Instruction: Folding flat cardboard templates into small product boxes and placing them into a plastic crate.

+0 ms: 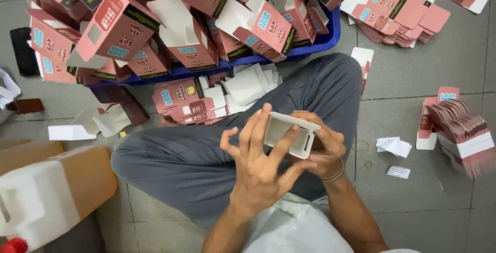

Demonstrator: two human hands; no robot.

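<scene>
Above the person's lap, the right hand (324,147) pinches a half-folded white carton (290,134) while the left hand (261,162), fingers spread, presses its side; uneven pressure could crease a flap.

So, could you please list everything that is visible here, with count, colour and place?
small box: one, white, between both hands
folded boxes: many, pink, heaped in crate
crate: one, blue, top centre
flat box stacks: several, pink, floor right and top right
flat boxes: a pile, pink and white, before crate
jug: one, white and tan, lower left
paper scraps: two, white, floor right
left hand: open, touching box
right hand: grip on box
</scene>
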